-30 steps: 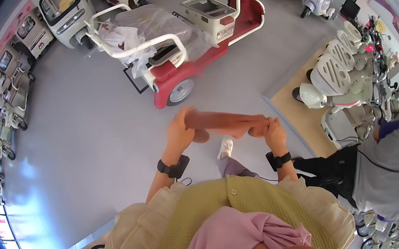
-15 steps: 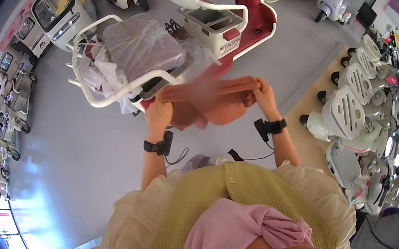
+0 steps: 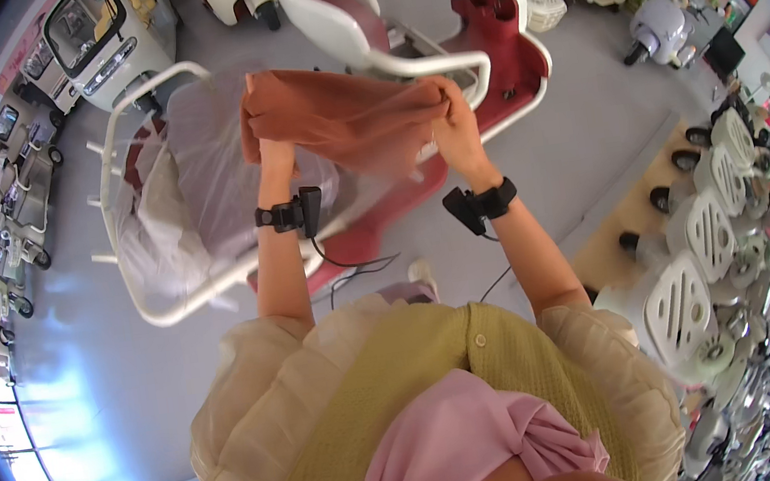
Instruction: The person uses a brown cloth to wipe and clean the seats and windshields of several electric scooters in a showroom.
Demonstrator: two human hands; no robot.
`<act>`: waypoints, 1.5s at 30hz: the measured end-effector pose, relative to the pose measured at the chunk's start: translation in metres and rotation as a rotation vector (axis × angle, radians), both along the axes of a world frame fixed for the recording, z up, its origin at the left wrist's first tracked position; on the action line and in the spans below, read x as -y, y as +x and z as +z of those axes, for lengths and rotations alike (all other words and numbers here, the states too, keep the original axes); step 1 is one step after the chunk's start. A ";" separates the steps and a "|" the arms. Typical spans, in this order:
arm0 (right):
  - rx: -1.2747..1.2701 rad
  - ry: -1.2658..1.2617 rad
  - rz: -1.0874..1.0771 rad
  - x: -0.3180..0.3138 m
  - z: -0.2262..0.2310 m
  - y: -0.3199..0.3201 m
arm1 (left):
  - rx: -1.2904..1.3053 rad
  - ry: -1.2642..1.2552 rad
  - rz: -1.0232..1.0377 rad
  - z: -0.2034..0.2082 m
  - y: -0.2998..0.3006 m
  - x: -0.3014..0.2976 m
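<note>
Grey showroom floor spreads beneath a red mobility scooter (image 3: 476, 44) with a plastic-wrapped seat (image 3: 202, 177). Above that seat, the left hand (image 3: 274, 151) and right hand (image 3: 456, 129) each grip a bunched edge of an orange cloth (image 3: 339, 110). It sags between them: light, soft, probably best held at the corners.

Cloth (image 3: 339, 115) stretched between left hand (image 3: 274, 153) and right hand (image 3: 454, 129), held up over a three-wheeled scooter (image 3: 476, 44). Plastic-wrapped seat (image 3: 195, 197) below and left of the cloth, inside a tubular rail (image 3: 110, 179). Small enclosed vehicle (image 3: 100, 35) behind, to the left. Row of parked scooters (image 3: 701, 277) along the right, on the floor (image 3: 82, 378).
</note>
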State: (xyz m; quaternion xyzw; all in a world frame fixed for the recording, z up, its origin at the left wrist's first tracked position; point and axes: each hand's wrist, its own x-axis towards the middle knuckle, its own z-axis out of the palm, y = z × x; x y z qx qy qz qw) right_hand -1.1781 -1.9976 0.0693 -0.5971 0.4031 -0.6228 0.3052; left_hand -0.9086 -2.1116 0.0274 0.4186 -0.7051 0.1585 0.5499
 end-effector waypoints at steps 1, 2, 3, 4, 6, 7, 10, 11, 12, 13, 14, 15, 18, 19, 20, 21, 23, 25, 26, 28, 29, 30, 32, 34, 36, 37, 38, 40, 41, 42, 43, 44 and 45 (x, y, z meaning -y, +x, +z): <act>-0.025 -0.007 -0.005 0.024 0.009 -0.003 | -0.159 0.030 -0.016 0.004 -0.015 0.032; -0.001 -0.001 0.042 0.046 0.017 -0.007 | -0.287 0.049 -0.025 0.007 -0.031 0.062; -0.064 -0.044 0.025 0.069 0.025 -0.010 | -0.397 0.066 -0.030 0.008 -0.047 0.091; -0.088 -0.067 0.062 0.089 0.030 -0.015 | -0.437 0.102 -0.032 0.009 -0.064 0.121; -0.102 -0.088 0.091 0.127 0.034 -0.023 | -0.035 0.631 -0.197 0.007 -0.085 0.167; -0.185 -0.192 0.048 0.146 0.033 -0.027 | -0.559 0.638 -0.515 0.010 -0.105 0.194; -0.316 -0.273 -0.009 0.197 0.019 -0.031 | -0.176 0.533 -0.150 0.007 -0.146 0.225; -0.323 -0.302 -0.042 0.214 0.013 -0.030 | -0.113 0.426 -0.025 0.010 -0.154 0.235; -0.325 -0.257 0.021 0.230 0.007 -0.028 | -0.046 0.311 0.090 0.017 -0.159 0.246; -0.319 -0.264 0.028 0.248 0.001 -0.025 | -0.050 0.306 0.105 0.025 -0.158 0.259; -0.202 -0.143 0.182 0.264 -0.004 -0.021 | -0.058 0.456 0.106 0.031 -0.152 0.271; -0.295 -0.149 0.191 0.280 -0.007 -0.017 | -0.077 0.599 0.097 0.033 -0.143 0.281; -0.466 -0.322 0.177 0.324 -0.010 -0.007 | -0.083 0.663 0.052 0.030 -0.113 0.330; -0.420 -0.332 0.213 0.336 -0.009 -0.004 | -0.095 0.603 0.013 0.023 -0.101 0.344; -0.488 -0.251 0.276 0.349 -0.007 -0.003 | -0.116 0.605 -0.096 0.018 -0.086 0.358; -0.470 -0.221 0.295 0.361 -0.005 -0.001 | -0.115 0.606 -0.054 0.010 -0.076 0.372; -0.514 -0.273 0.365 0.384 -0.001 0.003 | -0.466 0.618 -0.347 -0.006 -0.057 0.392; -0.537 -0.206 0.471 0.406 0.000 0.006 | -0.829 0.640 -0.651 -0.013 -0.039 0.405; -0.524 -0.248 0.491 0.416 -0.001 0.009 | -0.912 0.650 -0.691 -0.018 -0.037 0.405; -0.515 -0.201 0.597 0.435 -0.003 0.014 | -0.937 0.676 -0.621 -0.020 -0.036 0.399; -0.472 -0.245 0.615 0.443 -0.005 0.017 | -0.912 0.690 -0.550 -0.019 -0.038 0.394; -0.462 -0.266 0.637 0.450 -0.006 0.019 | -0.886 0.703 -0.477 -0.018 -0.042 0.386; -0.458 -0.295 0.631 0.459 -0.008 0.023 | -0.838 0.721 -0.351 -0.011 -0.052 0.368; -0.436 -0.306 0.642 0.462 -0.009 0.024 | -0.805 0.728 -0.263 0.000 -0.064 0.349; -0.446 -0.240 0.628 0.459 -0.009 0.024 | -0.782 0.731 -0.199 0.009 -0.075 0.334; -0.438 -0.216 0.620 0.456 -0.008 0.022 | -0.783 0.734 -0.171 0.012 -0.079 0.327; -0.397 -0.283 0.573 0.450 -0.008 0.020 | -0.790 0.738 -0.149 0.013 -0.083 0.321; -0.346 -0.354 0.481 0.438 -0.009 0.012 | -0.818 0.735 -0.098 0.014 -0.086 0.310; -0.350 -0.349 0.477 0.432 -0.009 0.006 | -0.758 0.717 -0.060 0.013 -0.088 0.305; -0.299 -0.397 0.455 0.424 -0.011 0.001 | -0.224 0.587 0.081 0.015 -0.085 0.304; -0.265 -0.444 0.454 0.416 -0.013 -0.007 | 0.299 0.423 0.208 0.017 -0.082 0.301; -0.275 -0.424 0.466 0.408 -0.016 -0.014 | 0.462 0.297 0.303 0.012 -0.087 0.297; -0.266 -0.428 0.461 0.399 -0.020 -0.021 | 0.540 0.320 0.414 0.009 -0.092 0.293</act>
